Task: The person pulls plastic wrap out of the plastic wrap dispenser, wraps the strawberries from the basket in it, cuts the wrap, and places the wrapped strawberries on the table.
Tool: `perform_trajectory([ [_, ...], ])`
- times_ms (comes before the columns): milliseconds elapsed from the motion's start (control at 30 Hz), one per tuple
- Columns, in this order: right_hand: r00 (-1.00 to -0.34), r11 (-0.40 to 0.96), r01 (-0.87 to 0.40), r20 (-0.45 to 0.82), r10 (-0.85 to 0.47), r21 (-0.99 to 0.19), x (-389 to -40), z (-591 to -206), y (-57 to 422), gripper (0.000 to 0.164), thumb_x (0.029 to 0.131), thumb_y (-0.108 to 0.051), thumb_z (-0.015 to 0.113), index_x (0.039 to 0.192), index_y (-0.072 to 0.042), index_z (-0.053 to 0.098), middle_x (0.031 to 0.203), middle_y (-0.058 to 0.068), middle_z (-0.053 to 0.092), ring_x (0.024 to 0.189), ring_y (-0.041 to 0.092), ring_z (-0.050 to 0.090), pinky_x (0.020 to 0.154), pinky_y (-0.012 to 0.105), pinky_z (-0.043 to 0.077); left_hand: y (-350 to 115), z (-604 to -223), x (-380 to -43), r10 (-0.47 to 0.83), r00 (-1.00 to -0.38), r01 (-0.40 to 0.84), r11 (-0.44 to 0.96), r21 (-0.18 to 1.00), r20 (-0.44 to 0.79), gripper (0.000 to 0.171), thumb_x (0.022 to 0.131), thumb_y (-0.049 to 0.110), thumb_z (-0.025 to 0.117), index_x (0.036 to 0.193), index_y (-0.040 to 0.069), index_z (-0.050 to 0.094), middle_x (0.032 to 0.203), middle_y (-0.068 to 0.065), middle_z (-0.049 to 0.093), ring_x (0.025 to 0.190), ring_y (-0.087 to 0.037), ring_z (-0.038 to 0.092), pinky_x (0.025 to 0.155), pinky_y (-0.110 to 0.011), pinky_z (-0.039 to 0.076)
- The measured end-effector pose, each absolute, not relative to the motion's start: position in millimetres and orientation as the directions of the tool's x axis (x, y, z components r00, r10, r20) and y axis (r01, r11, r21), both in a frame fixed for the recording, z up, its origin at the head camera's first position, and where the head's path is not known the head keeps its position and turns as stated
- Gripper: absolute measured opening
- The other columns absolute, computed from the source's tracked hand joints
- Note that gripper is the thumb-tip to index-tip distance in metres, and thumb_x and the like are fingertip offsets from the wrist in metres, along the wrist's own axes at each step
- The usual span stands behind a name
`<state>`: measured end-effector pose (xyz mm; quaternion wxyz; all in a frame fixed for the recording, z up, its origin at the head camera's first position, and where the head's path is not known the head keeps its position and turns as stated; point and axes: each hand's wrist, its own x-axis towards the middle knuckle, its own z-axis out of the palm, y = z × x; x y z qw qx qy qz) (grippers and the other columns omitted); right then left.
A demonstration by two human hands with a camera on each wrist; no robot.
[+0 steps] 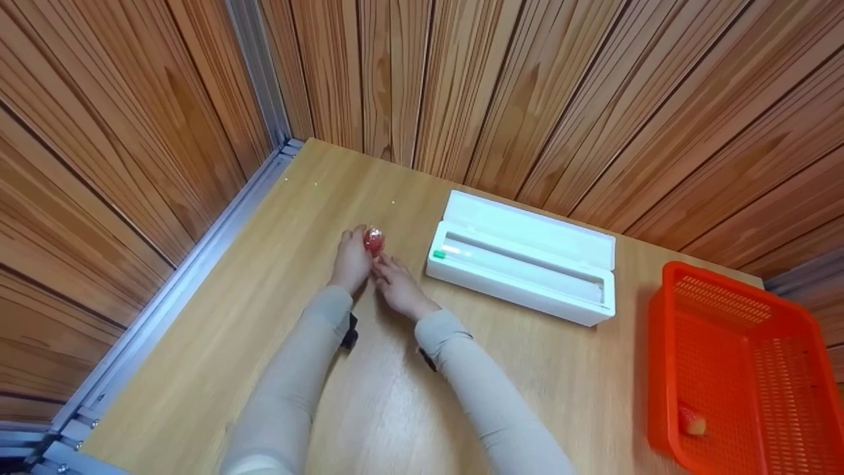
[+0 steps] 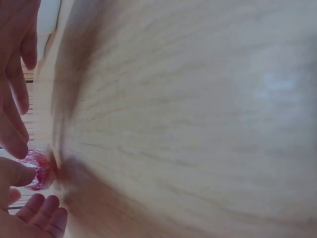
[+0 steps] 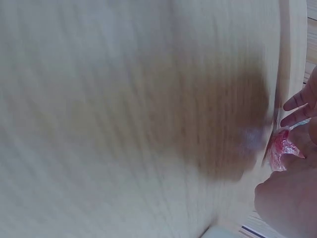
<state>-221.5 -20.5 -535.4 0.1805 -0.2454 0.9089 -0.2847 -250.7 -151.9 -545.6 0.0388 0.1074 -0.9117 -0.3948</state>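
Note:
A small, rounded red fruit (image 1: 374, 241), wrapped in shiny clear film, is between the two hands over the table's left half. My left hand (image 1: 351, 260) holds it from the left; in the left wrist view the left thumb (image 2: 20, 173) lies against the fruit (image 2: 42, 171) while other fingers spread beside it. From the lower right, my right hand (image 1: 399, 286) pinches at the wrapping. Crumpled film over the red fruit (image 3: 280, 148) shows in the right wrist view, where the hands partly cover it. Which kind of fruit it is, I cannot tell.
Right of the hands stands a white cling film dispenser (image 1: 514, 293), lid raised, a film roll (image 1: 527, 269) inside and a green piece (image 1: 439, 254) at its left end. An orange plastic basket (image 1: 669, 369) at the right holds a red and cream piece (image 1: 691, 421). Wood-patterned walls border the table.

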Motion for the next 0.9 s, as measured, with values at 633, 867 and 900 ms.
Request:
perform_trajectory([
  [633, -0.818, 0.632, -0.407, -0.046, -0.574, -0.659, -155, -543, 103, 0.038, 0.089, -0.014, 0.045, 0.127, -0.01, 0.045, 0.141, 0.006, 0.034, 0.132, 0.021, 0.027, 0.108, 0.04, 0.022, -100, -521, -223, -0.054, -0.993, 0.022, 0.785, 0.619, 0.104, 0.059, 0.083, 0.025, 0.055, 0.135, 0.014, 0.029, 0.13, -0.008, 0.034, 0.123, -0.024, 0.03, 0.099, -0.037, 0.036],
  [867, -0.89, 0.629, -0.293, -0.034, -0.454, -0.72, -138, -529, 164, 0.038, 0.089, -0.011, 0.047, 0.127, -0.014, 0.047, 0.141, 0.003, 0.034, 0.132, 0.02, 0.028, 0.107, 0.043, 0.022, -76, -497, -221, 0.087, -0.994, 0.106, 0.792, 0.601, 0.061, 0.058, 0.083, 0.027, 0.057, 0.135, 0.021, 0.031, 0.134, -0.003, 0.034, 0.126, -0.021, 0.029, 0.104, -0.041, 0.031],
  [900, -0.902, 0.625, -0.277, -0.027, -0.432, -0.73, -137, -526, 172, 0.038, 0.089, -0.01, 0.047, 0.126, -0.014, 0.047, 0.141, 0.003, 0.034, 0.132, 0.02, 0.027, 0.108, 0.042, 0.022, -74, -495, -221, 0.105, -0.992, 0.126, 0.792, 0.597, 0.071, 0.057, 0.083, 0.028, 0.057, 0.134, 0.021, 0.032, 0.134, -0.003, 0.034, 0.125, -0.021, 0.03, 0.104, -0.04, 0.031],
])
